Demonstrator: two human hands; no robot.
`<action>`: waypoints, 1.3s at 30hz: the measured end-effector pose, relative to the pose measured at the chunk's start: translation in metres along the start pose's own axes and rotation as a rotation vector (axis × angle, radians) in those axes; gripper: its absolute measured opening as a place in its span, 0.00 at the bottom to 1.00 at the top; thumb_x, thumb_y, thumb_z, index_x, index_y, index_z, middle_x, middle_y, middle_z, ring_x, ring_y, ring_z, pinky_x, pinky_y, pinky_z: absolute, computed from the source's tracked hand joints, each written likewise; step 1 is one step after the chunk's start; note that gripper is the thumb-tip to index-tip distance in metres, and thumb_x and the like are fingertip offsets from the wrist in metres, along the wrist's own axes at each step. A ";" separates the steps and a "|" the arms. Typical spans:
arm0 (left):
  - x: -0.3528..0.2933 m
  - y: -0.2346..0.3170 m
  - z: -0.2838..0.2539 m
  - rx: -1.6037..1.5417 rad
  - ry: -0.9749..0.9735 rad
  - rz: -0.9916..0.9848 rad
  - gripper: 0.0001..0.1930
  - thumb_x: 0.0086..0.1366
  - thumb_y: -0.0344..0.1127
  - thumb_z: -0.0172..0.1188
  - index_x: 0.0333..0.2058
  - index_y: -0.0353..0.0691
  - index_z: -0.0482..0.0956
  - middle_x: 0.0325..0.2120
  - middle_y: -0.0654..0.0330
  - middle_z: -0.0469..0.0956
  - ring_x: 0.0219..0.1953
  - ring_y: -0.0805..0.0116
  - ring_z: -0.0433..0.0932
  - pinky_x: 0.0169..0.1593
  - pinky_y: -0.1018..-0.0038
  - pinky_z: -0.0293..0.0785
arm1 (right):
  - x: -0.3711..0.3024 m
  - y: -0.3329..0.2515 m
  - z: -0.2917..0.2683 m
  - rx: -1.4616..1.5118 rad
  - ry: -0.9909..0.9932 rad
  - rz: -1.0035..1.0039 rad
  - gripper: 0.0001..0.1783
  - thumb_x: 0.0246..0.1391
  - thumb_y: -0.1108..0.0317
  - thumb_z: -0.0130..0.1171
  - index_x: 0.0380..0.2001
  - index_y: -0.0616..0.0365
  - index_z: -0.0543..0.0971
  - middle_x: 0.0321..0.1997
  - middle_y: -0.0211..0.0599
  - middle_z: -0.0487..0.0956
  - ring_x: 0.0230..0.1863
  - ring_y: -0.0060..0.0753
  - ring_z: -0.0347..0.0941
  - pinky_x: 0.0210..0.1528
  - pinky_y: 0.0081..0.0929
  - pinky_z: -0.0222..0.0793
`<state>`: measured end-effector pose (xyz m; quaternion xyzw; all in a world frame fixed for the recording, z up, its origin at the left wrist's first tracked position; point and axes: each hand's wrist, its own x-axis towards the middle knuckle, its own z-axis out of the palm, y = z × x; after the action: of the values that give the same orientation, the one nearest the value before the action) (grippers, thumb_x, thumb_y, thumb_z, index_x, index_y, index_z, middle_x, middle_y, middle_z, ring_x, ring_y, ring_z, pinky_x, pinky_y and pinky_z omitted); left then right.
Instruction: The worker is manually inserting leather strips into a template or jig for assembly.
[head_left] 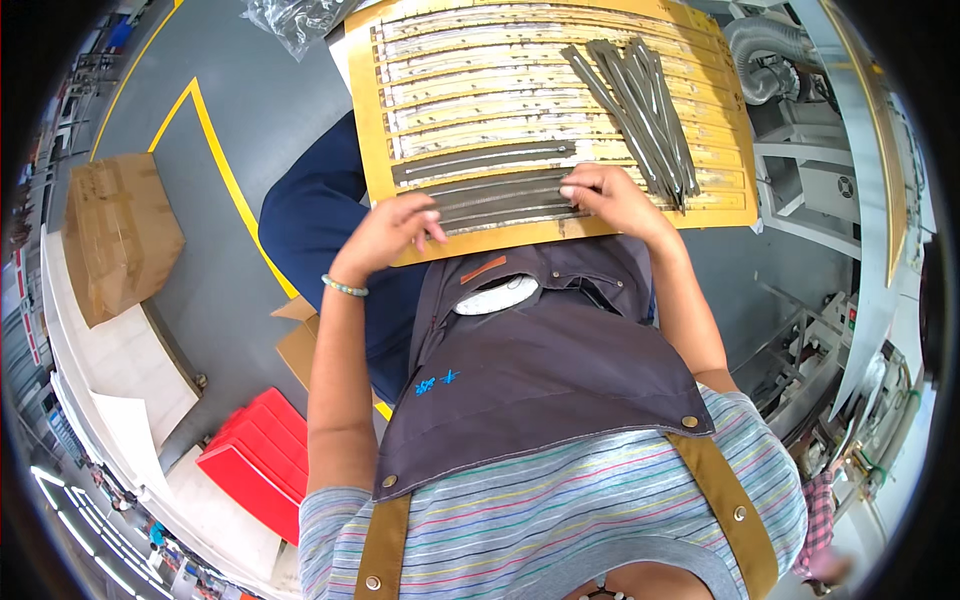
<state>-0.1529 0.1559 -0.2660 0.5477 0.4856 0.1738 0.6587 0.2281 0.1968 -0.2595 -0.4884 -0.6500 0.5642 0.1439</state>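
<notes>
Treat the yellow board [741, 190] in front of you as your guide: its long rows run from side to side, so each strip should follow its row without a bow or a twist. The loose pile of zippers [640, 115] lies crosswise over the right part of the board, clear of the stretch between your hands; it would be wise to keep it there, so that no loose tail drags over finished rows. Your left hand [396, 226] is at the left end of the near zippers [505, 208], fingers curled, though from above I cannot tell whether they pinch or only press. Your right hand [612, 198] pinches the right end between thumb and fingertip. The near zippers lie along the board's edge closest to you; a light, even pull from both ends should straighten them better than a tug from one. Match them to the upper zipper [485, 160], lying flat just beyond, and take care that the small ends don't curl as you let go.
</notes>
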 end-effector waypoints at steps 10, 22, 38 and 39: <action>0.063 -0.011 -0.014 0.676 0.896 0.099 0.12 0.69 0.36 0.64 0.30 0.33 0.82 0.30 0.45 0.80 0.34 0.40 0.81 0.40 0.52 0.77 | 0.093 0.005 -0.037 0.120 0.088 0.189 0.11 0.65 0.62 0.69 0.31 0.53 0.81 0.26 0.20 0.80 0.27 0.10 0.73 0.26 0.15 0.62; 0.072 -0.011 -0.005 0.835 0.963 0.020 0.12 0.69 0.37 0.61 0.30 0.33 0.82 0.31 0.44 0.80 0.35 0.40 0.82 0.41 0.50 0.79 | 0.101 0.014 -0.034 0.170 0.106 0.237 0.13 0.64 0.59 0.70 0.28 0.49 0.79 0.25 0.18 0.80 0.23 0.08 0.73 0.19 0.12 0.57; 0.087 -0.034 -0.014 0.652 1.116 -0.069 0.45 0.65 0.49 0.72 0.68 0.24 0.62 0.65 0.39 0.63 0.68 0.39 0.61 0.71 0.52 0.61 | 0.098 0.020 -0.023 0.080 0.201 0.141 0.12 0.62 0.59 0.72 0.36 0.55 0.83 0.29 0.25 0.84 0.26 0.14 0.75 0.28 0.19 0.70; 0.086 -0.040 -0.017 0.640 1.069 -0.077 0.47 0.65 0.51 0.72 0.69 0.23 0.61 0.66 0.38 0.63 0.69 0.39 0.61 0.72 0.52 0.61 | 0.099 0.019 -0.020 0.112 0.194 0.092 0.12 0.63 0.57 0.72 0.35 0.53 0.83 0.29 0.22 0.83 0.27 0.12 0.75 0.26 0.17 0.67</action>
<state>-0.1393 0.2173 -0.3387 0.5374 0.7956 0.2458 0.1335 0.2044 0.2857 -0.3059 -0.5612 -0.5772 0.5558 0.2073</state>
